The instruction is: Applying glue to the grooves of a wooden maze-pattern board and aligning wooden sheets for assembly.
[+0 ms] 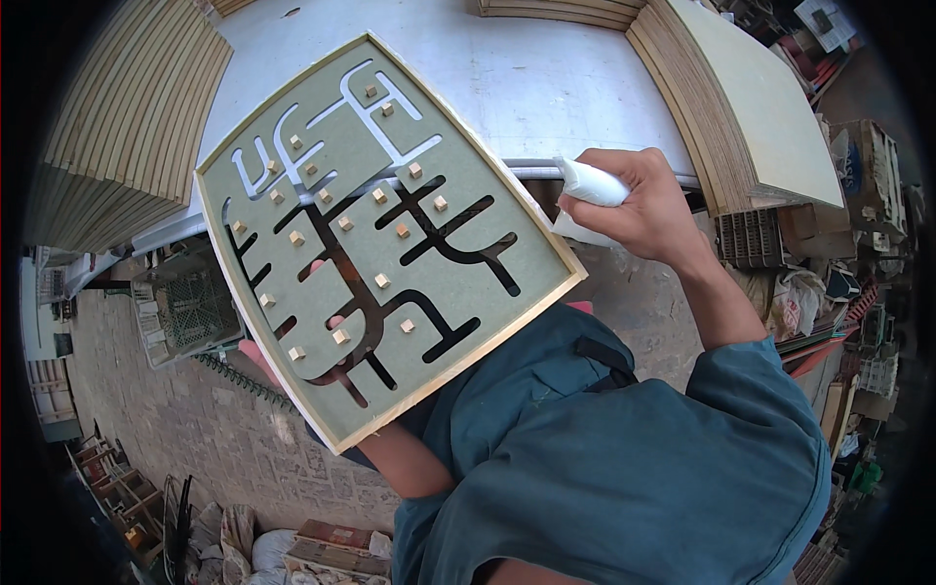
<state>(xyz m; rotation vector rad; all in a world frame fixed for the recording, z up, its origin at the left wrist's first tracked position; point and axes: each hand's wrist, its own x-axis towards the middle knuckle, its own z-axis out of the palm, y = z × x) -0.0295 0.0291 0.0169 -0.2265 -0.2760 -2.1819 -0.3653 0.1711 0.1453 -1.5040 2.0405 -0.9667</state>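
Note:
A framed grey-green board (pixel 322 258) tilts in front of me, its far part over the white table. Curved and branching slots are cut through it, and several small wooden blocks (pixel 382 281) stand on its face. From underneath, my left hand (pixel 260 361) supports the board; fingers show past its left edge and through some slots, while the palm is hidden. To the right of the frame, my right hand (pixel 639 200) is closed round a white squeeze bottle (pixel 593 183). Its fingers hide much of the bottle, which is close to the board's right rail.
Stacks of thin wooden panels stand on the white table (pixel 487 93), with one stack (pixel 136 117) at left and another (pixel 721 97) at right. A plastic crate (pixel 185 312) sits below at left on the brick floor (pixel 175 419). Assorted clutter lines the right side.

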